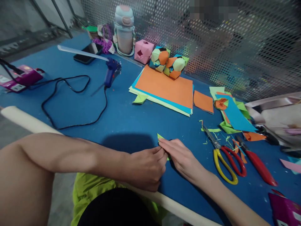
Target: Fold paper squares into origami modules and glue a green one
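Note:
A small piece of light green paper (160, 136) is pinched between my two hands over the near part of the blue table; only its tip and a lower corner show. My left hand (147, 168) comes in from the left, its fingers curled against the paper. From the right, my right hand (182, 157) presses its fingertips on the same piece, touching the left fingers. Most of the paper is hidden under the fingers. Scissors (218, 147) with one yellow and one red handle lie to the right of my hands. Beside them is a red-handled cutter (261, 166).
Stacked paper sheets (166, 86), orange on top, lie ahead, with folded paper balls (175, 66) and a pink paper cube (143, 51) behind. A blue glue gun (110, 72) trails a black cord leftward. A bottle (124, 34) stands near the mesh panel (164, 28).

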The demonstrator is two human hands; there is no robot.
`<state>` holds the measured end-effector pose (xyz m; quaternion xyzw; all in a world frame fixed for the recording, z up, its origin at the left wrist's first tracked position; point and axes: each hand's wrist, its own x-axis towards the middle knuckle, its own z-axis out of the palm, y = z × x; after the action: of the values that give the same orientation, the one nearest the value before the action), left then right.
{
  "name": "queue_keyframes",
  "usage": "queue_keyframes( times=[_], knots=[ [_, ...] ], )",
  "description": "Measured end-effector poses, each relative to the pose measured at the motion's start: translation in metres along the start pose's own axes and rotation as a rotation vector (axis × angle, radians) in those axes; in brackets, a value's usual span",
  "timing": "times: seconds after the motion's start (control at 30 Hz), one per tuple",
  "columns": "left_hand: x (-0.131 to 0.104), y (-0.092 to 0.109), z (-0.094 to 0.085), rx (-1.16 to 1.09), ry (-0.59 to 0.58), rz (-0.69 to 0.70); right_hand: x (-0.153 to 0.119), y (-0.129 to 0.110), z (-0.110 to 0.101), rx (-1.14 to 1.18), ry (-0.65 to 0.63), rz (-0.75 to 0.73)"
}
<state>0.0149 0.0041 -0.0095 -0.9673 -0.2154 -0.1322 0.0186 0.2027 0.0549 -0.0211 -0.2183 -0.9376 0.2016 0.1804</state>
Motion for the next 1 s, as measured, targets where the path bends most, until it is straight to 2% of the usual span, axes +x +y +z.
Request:
queue_keyframes(
  times=[0.3,0.53,0.77,0.9,1.0],
  knots=[
    [-0.001,-0.001,-0.001,-0.021,-0.036,0.002,0.012,-0.004,-0.009,-0.308,-0.214,0.021],
    [-0.001,-0.001,0.002,-0.003,0.012,-0.009,-0.008,-0.009,-0.012,-0.226,-0.092,0.017],
    [0.0,-0.002,0.0,-0.046,0.0,-0.03,-0.014,-0.015,-0.002,-0.414,-0.074,0.029],
    [-0.002,-0.001,0.003,-0.032,0.02,-0.016,-0.042,-0.02,-0.01,-0.584,-0.052,0.086],
    [-0.003,-0.001,0.002,-0.041,-0.008,-0.008,-0.067,-0.024,-0.019,-0.69,-0.01,0.096]
  ],
)
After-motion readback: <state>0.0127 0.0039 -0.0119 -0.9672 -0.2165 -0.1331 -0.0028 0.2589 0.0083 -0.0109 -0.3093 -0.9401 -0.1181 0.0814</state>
